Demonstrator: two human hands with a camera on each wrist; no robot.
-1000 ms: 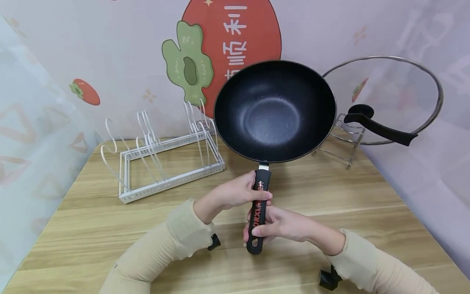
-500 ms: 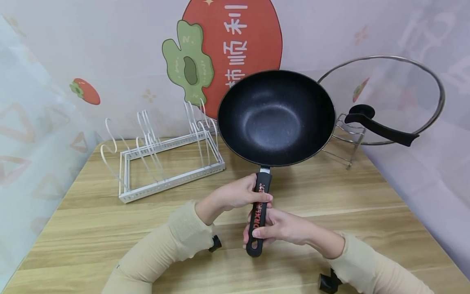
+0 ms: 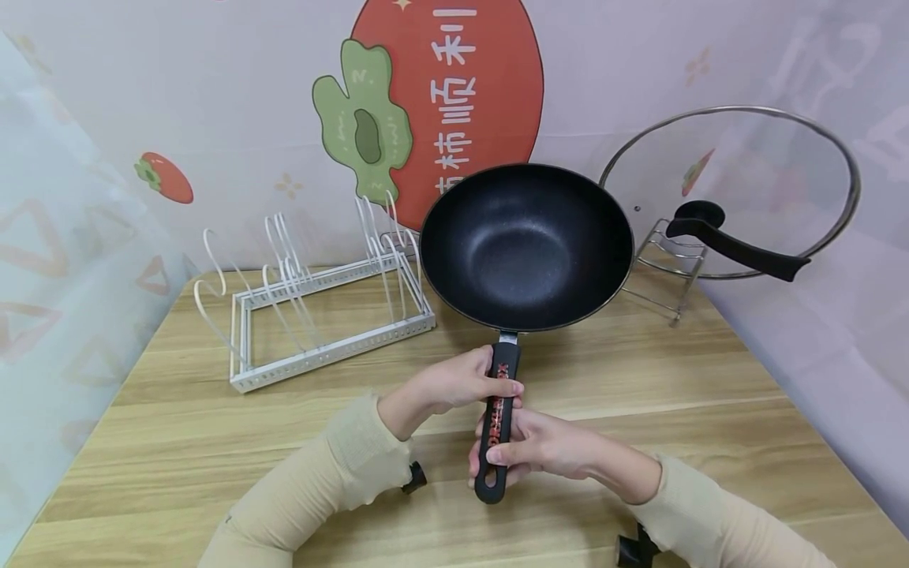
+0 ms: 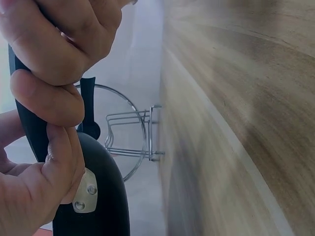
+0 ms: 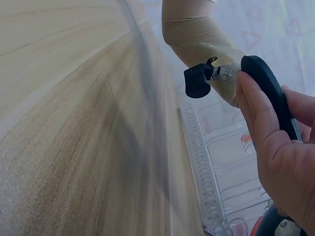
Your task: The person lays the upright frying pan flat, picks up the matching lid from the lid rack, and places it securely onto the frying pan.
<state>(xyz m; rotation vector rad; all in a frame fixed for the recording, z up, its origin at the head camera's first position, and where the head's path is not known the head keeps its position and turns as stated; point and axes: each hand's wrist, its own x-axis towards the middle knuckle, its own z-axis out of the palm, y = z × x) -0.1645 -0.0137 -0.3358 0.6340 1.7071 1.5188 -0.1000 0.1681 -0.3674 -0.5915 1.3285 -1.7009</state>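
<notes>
A black wok [image 3: 525, 260] is held up over the table in the head view, its bowl tilted so the inside faces me. My left hand [image 3: 461, 380] grips the upper part of its black handle [image 3: 500, 418], near the metal neck. Lower down, close to the hanging hole, my right hand [image 3: 550, 446] grips the same handle with the thumb across its front. The left wrist view shows fingers of both hands around the handle and the riveted bracket [image 4: 85, 192] on the wok's outside. In the right wrist view the handle end [image 5: 263, 83] sticks out past my fingers.
A white wire rack [image 3: 334, 355] with upright hooped dividers stands on the table at the left. To the right, a glass lid [image 3: 767, 189] with a black handle leans in a small metal stand [image 3: 675, 276]. A printed cloth [image 3: 248, 118] hangs behind.
Both hands have lowered the wok a little, with a slight leftward drift in the last half second. More of the printed lettering behind it shows. The rack and lid have stayed put.
</notes>
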